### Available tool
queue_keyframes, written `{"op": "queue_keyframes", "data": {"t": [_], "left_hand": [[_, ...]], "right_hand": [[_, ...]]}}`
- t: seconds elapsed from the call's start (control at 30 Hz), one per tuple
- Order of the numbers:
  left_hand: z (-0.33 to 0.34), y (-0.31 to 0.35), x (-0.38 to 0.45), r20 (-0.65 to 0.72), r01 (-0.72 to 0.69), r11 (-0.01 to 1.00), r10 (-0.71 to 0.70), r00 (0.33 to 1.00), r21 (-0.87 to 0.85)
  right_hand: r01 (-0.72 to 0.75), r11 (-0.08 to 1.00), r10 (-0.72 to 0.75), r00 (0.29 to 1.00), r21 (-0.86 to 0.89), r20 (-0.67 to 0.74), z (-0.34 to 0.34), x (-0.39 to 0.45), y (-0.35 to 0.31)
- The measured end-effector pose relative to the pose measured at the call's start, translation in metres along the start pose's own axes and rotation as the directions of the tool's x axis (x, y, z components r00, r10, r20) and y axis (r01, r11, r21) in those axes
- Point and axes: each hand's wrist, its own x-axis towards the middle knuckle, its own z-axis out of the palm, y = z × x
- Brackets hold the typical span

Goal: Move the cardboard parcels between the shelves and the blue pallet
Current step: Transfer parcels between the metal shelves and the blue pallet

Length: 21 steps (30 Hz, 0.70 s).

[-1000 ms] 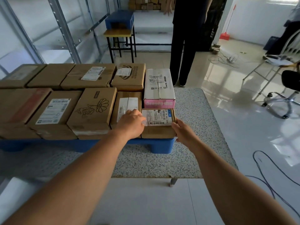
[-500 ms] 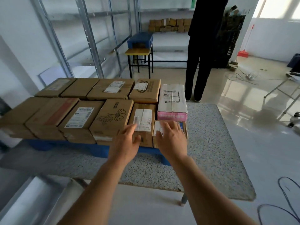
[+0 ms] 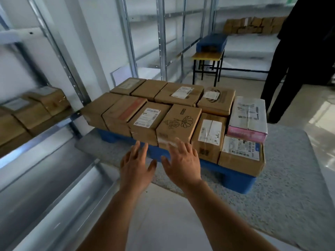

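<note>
Two bare hands reach forward side by side, palms down, in front of a loaded blue pallet (image 3: 233,180). The left hand (image 3: 135,166) has its fingers spread and straight, grasping nothing; its fingertips lie near the lower front edge of a labelled parcel (image 3: 147,122), though contact cannot be told. The right hand (image 3: 183,164) is likewise released, fingers splayed, its fingertips at the taped front face of the flower-printed parcel (image 3: 178,124); whether they touch it is unclear.

The cardboard parcels sit packed in two rows on the pallet, touching one another. To the right of the flower-printed parcel stands a narrow parcel (image 3: 208,136) with a white label, then a low parcel (image 3: 241,156) at the pallet's right corner. Behind that one rests a white-and-pink box (image 3: 247,117), just beside the back row.

The pallet stands on a speckled grey worktop (image 3: 281,196). To the left, metal shelves (image 3: 54,134) carry more brown parcels (image 3: 30,109). Beyond the pallet, a small desk (image 3: 208,57) bears a blue crate (image 3: 212,42), and further parcels (image 3: 253,26) line a far shelf. A person in dark clothing (image 3: 299,57) stands at the right edge.
</note>
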Motion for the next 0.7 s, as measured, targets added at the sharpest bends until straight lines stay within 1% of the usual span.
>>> {"op": "queue_keyframes", "data": {"t": [0.13, 0.27, 0.4, 0.5, 0.6, 0.7], "left_hand": [[-0.024, -0.045, -0.009, -0.049, 0.071, 0.997, -0.07, 0.996, 0.011], [-0.055, -0.1, -0.025, -0.113, 0.152, 0.988, -0.151, 0.982, 0.005], [-0.088, -0.153, -0.046, -0.184, 0.214, 0.976, -0.204, 0.962, 0.036], [-0.11, -0.191, -0.065, -0.229, 0.273, 0.96, -0.253, 0.94, 0.062], [-0.131, -0.229, -0.088, -0.271, 0.328, 0.944, -0.306, 0.912, 0.038], [-0.152, -0.267, -0.111, -0.323, 0.392, 0.919, -0.361, 0.875, 0.037]], "right_hand": [[0.075, 0.997, -0.074, 0.997, -0.022, 0.038, 0.008, 0.009, -0.05], [0.144, 0.989, -0.145, 0.986, 0.021, 0.084, 0.021, 0.012, -0.114], [0.224, 0.973, -0.228, 0.967, 0.05, 0.111, 0.039, 0.011, -0.179], [0.287, 0.955, -0.293, 0.951, 0.07, 0.102, 0.056, 0.004, -0.226], [0.331, 0.938, -0.341, 0.934, 0.1, 0.103, 0.074, -0.002, -0.272], [0.419, 0.9, -0.428, 0.901, 0.121, 0.07, 0.09, -0.01, -0.317]]}}
